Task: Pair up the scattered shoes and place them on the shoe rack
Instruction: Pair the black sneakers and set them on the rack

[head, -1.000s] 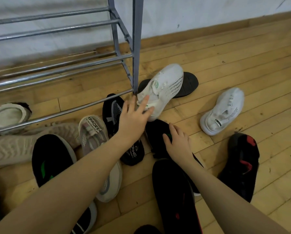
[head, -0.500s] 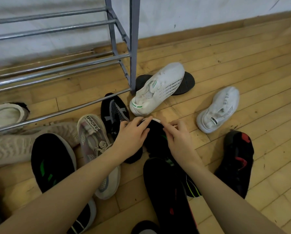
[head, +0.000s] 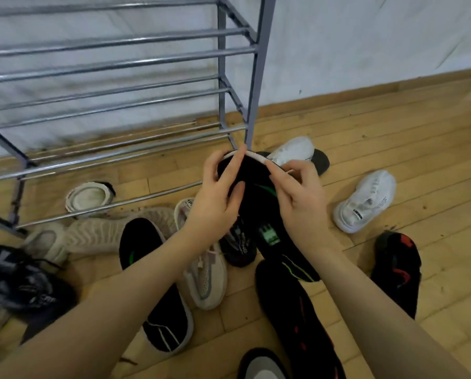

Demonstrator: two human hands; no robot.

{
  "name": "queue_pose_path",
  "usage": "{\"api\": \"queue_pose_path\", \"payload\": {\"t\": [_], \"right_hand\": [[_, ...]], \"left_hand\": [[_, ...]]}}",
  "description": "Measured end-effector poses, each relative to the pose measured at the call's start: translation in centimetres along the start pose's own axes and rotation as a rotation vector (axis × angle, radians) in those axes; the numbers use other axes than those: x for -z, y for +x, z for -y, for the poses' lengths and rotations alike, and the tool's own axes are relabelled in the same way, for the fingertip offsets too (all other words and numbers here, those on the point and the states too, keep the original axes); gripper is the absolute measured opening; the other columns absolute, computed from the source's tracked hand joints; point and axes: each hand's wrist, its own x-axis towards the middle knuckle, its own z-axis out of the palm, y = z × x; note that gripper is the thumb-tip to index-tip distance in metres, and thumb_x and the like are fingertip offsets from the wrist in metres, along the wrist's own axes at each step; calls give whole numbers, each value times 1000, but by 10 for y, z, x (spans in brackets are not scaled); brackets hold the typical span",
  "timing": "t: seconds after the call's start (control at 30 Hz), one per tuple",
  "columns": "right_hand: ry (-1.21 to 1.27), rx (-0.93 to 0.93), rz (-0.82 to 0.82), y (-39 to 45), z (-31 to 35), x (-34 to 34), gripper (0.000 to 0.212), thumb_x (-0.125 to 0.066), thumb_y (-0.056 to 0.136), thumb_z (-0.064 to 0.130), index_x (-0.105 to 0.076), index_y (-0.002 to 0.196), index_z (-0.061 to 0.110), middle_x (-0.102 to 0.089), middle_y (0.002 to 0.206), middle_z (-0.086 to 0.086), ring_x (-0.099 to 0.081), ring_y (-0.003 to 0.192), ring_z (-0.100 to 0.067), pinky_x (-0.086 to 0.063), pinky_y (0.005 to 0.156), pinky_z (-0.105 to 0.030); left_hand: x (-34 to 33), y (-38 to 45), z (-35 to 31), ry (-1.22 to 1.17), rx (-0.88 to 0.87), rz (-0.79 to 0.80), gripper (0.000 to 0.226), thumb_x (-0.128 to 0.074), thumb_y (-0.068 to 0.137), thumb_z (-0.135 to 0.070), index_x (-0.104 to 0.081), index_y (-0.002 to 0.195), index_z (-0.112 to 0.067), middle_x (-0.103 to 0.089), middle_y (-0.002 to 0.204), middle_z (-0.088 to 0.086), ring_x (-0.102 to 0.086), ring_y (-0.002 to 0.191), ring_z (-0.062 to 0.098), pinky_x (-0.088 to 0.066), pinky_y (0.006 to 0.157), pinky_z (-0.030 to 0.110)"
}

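Both the left hand and right hand are gripping a black knit sneaker with green stripes, pinching its white-edged toe.

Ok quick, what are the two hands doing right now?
Left hand: fingers curled round the toe of the black shoe with green stripes, holding it.
Right hand: pinching the same shoe's white sole edge, holding it too.
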Motion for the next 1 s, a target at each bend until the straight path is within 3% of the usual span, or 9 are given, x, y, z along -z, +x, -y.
{"api": "queue_pose_path", "payload": {"t": [0.03,0.13,0.17,0.23,0.37,0.57,0.77,0.93,1.0], "right_hand": [[57,-5,-12,4,13,-4,30,-54,92,4,-62,120,8,-54,98,-17,-53,83,-19,-45,74,-23],[232,-22,-14,8,51,-20,30,-55,91,2,-62,120,6,-53,96,-14,-50,85,-13,-38,79,-12],[268,-26,-3,6,63,-27,31,-55,90,1,-62,120,5,-53,95,-14,-49,86,-10,-36,81,-8],[317,-18,28,2,84,-41,32,-56,90,1,-61,121,5,-54,96,-15,-47,87,-5,-34,82,-4],[356,39,127,-14,103,-70,33,-55,91,6,-59,124,9,-56,98,-9,-48,90,0,-38,82,-7],[322,-54,293,-50,89,-102,33,-53,94,14,-58,127,14,-55,98,0,-48,89,4,-37,80,-5],[262,-142,368,-58,54,-119,35,-56,92,7,-57,127,8,-54,93,-6,-55,82,-16,-47,74,-26],[113,-223,548,-60,26,-143,39,-52,94,17,-50,134,15,-55,107,-6,-53,90,-14,-40,75,-16],[71,-258,680,-64,19,-149,42,-48,96,24,-45,137,16,-52,122,-6,-51,106,-17,-42,85,-23]], "left_hand": [[18,-1,-3,-1,13,-22,51,-45,95,-11,-29,143,-17,-26,142,11,-25,127,1,-28,101,6],[70,-14,-6,-2,46,-75,44,-47,94,-8,-34,135,-13,-31,146,8,-33,134,15,-39,105,35],[84,-22,-6,18,72,-85,42,-47,93,-8,-35,133,-13,-30,147,7,-33,135,16,-38,105,37],[108,-42,-5,99,114,-106,43,-48,93,-8,-36,134,-13,-28,148,9,-28,135,9,-35,106,31],[132,-84,8,264,139,-113,49,-50,92,-9,-36,139,-14,-33,138,15,-28,116,-2,-34,99,19],[126,-118,47,175,229,20,55,-50,91,-4,-35,142,-16,-38,136,11,-41,123,21,-28,103,17],[84,-103,88,95,345,140,54,-48,92,-7,-33,142,-21,-37,141,13,-40,126,29,-35,106,44],[63,-90,128,310,428,341,49,-37,98,-28,-24,145,-33,-28,152,1,-36,124,33,-28,101,45],[59,-91,137,410,471,465,50,-28,98,-38,-12,146,-39,-18,155,-9,-31,124,32,-23,101,45]]}}
